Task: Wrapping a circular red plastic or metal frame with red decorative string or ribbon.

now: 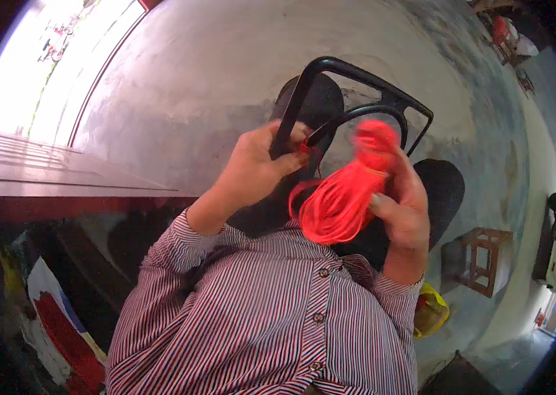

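Low on my left, well below my left hand (252, 164), a flat board (61, 322) leans: white with a big red patch, blue and yellow at its edges; sign or poster, I can't tell. Below my right hand (403, 204), a yellow bag (430, 311) with some red, blurred.

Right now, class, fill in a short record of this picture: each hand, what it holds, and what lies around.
left hand: grips the bar of the black frame, thumb toward the cord
right hand: closed around the bundle of red cord
cord: looped, its top end blurred near the frame's curved inner bar
clothing: striped shirt with buttons
surroundings: grey concrete floor, wooden stool at right, yellow object by the right elbow
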{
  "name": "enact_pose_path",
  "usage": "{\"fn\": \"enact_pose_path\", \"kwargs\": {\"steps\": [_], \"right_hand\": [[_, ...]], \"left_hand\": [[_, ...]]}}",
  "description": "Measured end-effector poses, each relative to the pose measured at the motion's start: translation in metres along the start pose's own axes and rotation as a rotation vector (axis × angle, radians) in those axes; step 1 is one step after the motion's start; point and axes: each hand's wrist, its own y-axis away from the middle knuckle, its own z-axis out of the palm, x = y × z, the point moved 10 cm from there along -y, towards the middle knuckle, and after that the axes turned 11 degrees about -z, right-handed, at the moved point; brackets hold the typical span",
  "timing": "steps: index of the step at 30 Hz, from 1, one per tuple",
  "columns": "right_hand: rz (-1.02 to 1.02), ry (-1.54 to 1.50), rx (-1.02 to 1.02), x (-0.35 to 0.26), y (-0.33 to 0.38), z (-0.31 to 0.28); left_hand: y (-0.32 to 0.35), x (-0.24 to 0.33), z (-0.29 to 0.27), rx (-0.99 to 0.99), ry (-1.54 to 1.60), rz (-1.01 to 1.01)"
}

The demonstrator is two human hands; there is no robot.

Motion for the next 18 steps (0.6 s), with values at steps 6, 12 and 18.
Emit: {"fn": "enact_pose_path", "kwargs": {"steps": [6,12,18], "right_hand": [[-0.063,0.312,-0.022,-0.005,-0.035,0.026],[-0.026,-0.490,-0.179,0.042,-0.024,0.006],[-0.153,-0.197,-0.133,0.036,-0.018,0.020]], "left_hand": [[0.023,0.065,0.032,0.138,-0.382,0.557],[-0.002,0.015,0.023,-0.209,0.388,0.133],[0.015,0.048,0.042,-0.367,0.031,0.472]]}}
